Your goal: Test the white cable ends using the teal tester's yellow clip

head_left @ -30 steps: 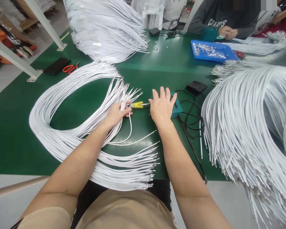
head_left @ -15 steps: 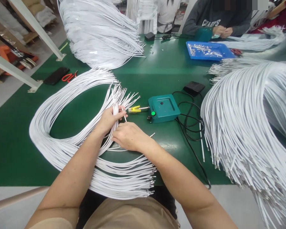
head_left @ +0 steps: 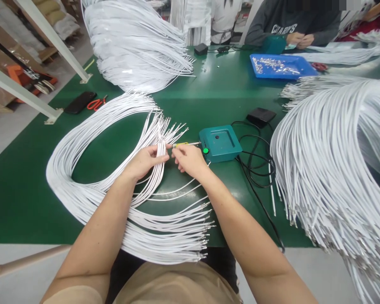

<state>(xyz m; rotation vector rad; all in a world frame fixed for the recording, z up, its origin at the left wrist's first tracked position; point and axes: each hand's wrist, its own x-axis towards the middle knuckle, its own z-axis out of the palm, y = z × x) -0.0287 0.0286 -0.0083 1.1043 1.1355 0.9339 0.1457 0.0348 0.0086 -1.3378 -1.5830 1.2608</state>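
My left hand (head_left: 147, 161) is closed around a bundle of white wires (head_left: 161, 162), whose metal-tipped ends fan out above it. Just to the right, my right hand (head_left: 190, 159) is pinched at the tip of the yellow-and-metal piece on the teal device (head_left: 221, 143); what its fingers hold is too small to make out. The device shows a lit green button (head_left: 205, 150). A large loop of white wires (head_left: 61, 169) curves round to the left on the green table (head_left: 15, 190), and more wire ends lie below my wrists.
Big white wire bundles stand at the right (head_left: 316, 160) and at the back (head_left: 136, 46). Black cables (head_left: 251, 164) coil beside the device. A phone (head_left: 80, 102), orange scissors (head_left: 96, 104) and a blue tray (head_left: 281, 66) lie further off. A person's hands (head_left: 300, 40) work behind.
My right hand has moved up and right, away from the lower part of the bundle to the yellow piece. My left hand still holds the wires. The view has shifted slightly.
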